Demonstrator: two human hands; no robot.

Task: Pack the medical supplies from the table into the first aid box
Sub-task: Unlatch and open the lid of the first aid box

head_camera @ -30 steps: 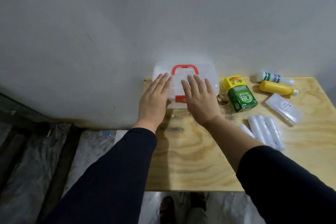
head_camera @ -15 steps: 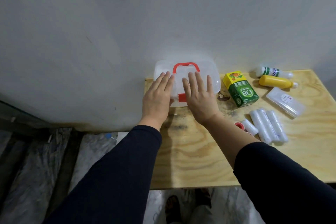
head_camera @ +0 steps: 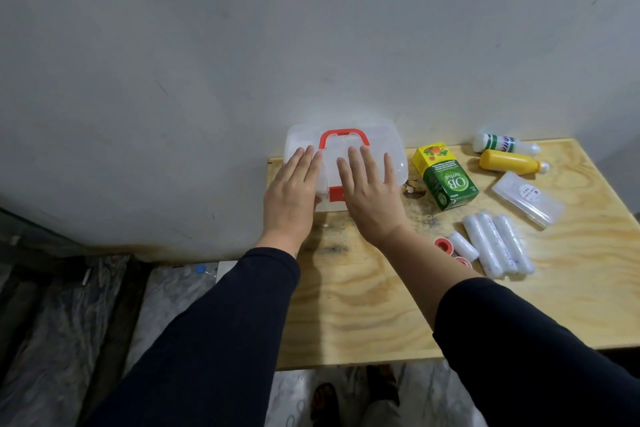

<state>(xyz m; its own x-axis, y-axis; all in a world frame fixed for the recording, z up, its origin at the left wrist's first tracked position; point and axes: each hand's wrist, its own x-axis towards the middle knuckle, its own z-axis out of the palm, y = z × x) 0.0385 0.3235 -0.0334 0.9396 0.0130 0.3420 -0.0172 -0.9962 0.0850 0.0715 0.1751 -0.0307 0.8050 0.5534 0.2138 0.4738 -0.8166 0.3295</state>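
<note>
A translucent first aid box [head_camera: 388,146] with a red handle and red latch stands shut at the table's far left corner, against the wall. My left hand [head_camera: 291,194] and my right hand [head_camera: 372,196] lie flat on its lid, fingers spread, holding nothing. To the right lie a green and yellow carton [head_camera: 445,178], a white bottle [head_camera: 504,144], a yellow bottle [head_camera: 509,161], a clear flat case [head_camera: 528,203], three wrapped white rolls [head_camera: 497,244], a shorter roll [head_camera: 464,246] and red-cored tape rolls [head_camera: 442,244].
The plywood table [head_camera: 381,305] meets a grey wall at the back. Its left edge drops to a floor covered in plastic sheeting [head_camera: 62,322]. My sandalled feet [head_camera: 325,402] show below the front edge.
The view has shifted slightly, so more of the table's right side and the tape rolls show. Both hands stay flat on the box lid.
</note>
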